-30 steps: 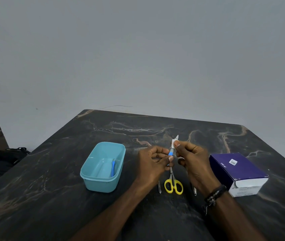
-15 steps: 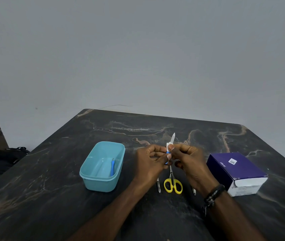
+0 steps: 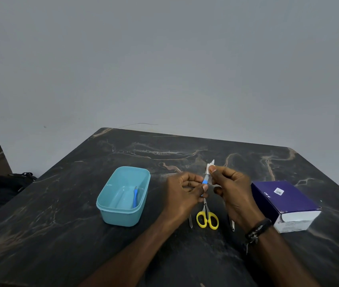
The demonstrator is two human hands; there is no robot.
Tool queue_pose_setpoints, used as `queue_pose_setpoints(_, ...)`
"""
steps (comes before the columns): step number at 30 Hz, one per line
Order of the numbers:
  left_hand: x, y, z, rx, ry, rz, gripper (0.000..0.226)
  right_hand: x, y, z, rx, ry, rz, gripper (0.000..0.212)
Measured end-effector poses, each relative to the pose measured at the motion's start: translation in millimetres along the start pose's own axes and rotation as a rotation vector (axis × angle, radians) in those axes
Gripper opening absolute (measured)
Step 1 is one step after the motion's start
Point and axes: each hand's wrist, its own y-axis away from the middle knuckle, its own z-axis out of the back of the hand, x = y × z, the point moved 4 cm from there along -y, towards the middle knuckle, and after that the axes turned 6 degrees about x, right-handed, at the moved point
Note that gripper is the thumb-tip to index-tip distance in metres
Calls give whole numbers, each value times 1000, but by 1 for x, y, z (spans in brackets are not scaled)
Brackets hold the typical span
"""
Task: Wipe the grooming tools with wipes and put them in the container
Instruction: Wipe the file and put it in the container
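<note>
Near the middle of the frame, my left hand [image 3: 187,190] is pinching the blue handle of a small grooming tool [image 3: 205,180], while my right hand [image 3: 231,186] is pinching a white wipe [image 3: 209,169] around its metal tip — both raised above the dark table [image 3: 61,235]. The teal container [image 3: 123,216] is sitting left of centre, holding another blue tool [image 3: 135,196]. Yellow scissors [image 3: 207,218] are lying below my hands, a purple box [image 3: 284,201] at right.

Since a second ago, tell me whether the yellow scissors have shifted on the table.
No. The yellow scissors lie at the same spot, between the teal container and the purple box; only the camera has shifted slightly.
</note>
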Motion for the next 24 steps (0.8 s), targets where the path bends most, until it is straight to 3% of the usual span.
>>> queue_pose_setpoints(9,-2,-1,6,-40,35,-9,9,-4,4,-9,196,71,-80,22)
queue_pose_setpoints(19,1,-1,-1,9,-9,-4,8,6,2,2,-23,17,1,18)
queue_pose_setpoints(24,-1,-1,2,-22,27,-3,9,2,5,-7,89,54,-48,16)
